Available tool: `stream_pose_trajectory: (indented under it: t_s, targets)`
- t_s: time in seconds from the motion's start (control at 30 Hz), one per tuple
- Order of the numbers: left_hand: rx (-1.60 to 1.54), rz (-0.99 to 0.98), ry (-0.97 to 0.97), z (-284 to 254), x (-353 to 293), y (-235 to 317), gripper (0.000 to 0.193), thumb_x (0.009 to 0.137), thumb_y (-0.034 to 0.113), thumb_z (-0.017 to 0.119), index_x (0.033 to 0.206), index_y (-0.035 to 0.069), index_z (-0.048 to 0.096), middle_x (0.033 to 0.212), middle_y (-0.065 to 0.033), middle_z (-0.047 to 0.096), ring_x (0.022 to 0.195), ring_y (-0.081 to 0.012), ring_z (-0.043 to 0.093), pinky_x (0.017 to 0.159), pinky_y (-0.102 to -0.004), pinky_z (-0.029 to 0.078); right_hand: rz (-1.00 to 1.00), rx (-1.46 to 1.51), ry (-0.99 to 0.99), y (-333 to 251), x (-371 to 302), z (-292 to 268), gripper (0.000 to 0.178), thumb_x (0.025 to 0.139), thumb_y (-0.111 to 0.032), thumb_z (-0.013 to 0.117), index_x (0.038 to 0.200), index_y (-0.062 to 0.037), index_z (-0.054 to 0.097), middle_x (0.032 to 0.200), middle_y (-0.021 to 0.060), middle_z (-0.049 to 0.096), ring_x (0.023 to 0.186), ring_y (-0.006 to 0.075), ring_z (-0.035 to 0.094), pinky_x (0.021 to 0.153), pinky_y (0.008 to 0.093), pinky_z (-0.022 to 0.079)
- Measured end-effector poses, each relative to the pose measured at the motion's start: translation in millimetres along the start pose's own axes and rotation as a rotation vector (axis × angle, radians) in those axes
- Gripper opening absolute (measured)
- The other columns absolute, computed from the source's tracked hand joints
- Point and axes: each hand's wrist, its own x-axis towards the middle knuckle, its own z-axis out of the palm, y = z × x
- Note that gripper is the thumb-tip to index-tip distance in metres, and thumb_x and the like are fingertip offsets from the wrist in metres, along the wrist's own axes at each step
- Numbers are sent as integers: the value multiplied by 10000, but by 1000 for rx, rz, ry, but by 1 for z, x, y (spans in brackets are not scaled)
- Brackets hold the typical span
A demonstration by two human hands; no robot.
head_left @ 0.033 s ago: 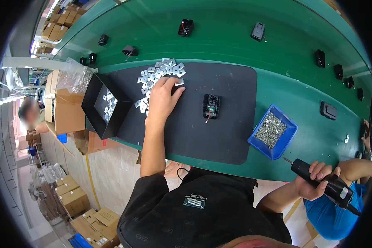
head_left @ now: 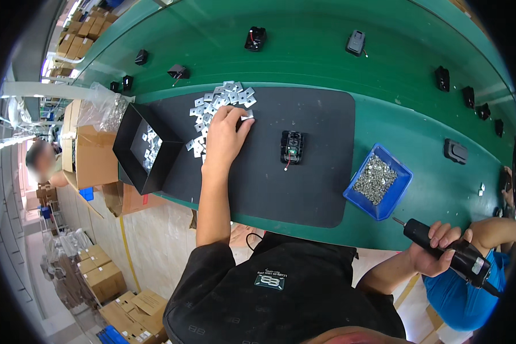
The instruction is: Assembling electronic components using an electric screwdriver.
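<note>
My left hand (head_left: 225, 137) is at the right side of a loose pile of small square metal plates (head_left: 215, 102), each with a hole. Its thumb and forefinger close on one metal plate (head_left: 247, 115) at the pile's edge. To the right on the dark mat sits a black plastic housing (head_left: 292, 146) with a small green circuit board and a short red wire ending in a white plug. My right hand (head_left: 436, 252) is wrapped round a black electric screwdriver (head_left: 447, 252), its bit pointing left toward a blue tray of screws (head_left: 353, 195).
Left of the pile, a black box (head_left: 169, 160) holds more plates. Beyond it stands a cardboard box (head_left: 96, 155) with a plastic bag (head_left: 106, 109). Several black housings lie along the green belt (head_left: 304, 63). A co-worker in blue (head_left: 461, 298) sits close on the right.
</note>
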Motion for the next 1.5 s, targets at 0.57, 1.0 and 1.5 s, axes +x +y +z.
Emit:
stream_pose_trajectory:
  t_s: [0.57,1.0,1.5]
  targets:
    - [-352,-38,50,-3,-43,59,169,731,5,724,883,3,651,802,-104,634,653,-183,630,601,-283,506,16,34,-36,17,0,14,560,835,-203,612,1290,-12,347,738,33,479,575,114,451,581,283,395]
    - [-269,254,-123,9,-18,69,124,700,48,730,786,37,642,772,-71,643,722,-242,601,647,-338,489,24,25,-53,21,-3,17,579,843,-197,595,1318,-8,324,744,37,485,581,117,458,598,285,407]
    - [-367,-6,-60,17,-15,60,125,676,59,747,788,45,693,991,-90,592,861,-211,549,772,-323,454,39,-14,-38,22,-3,18,575,838,-221,603,1305,-15,338,731,30,478,572,113,453,588,280,407]
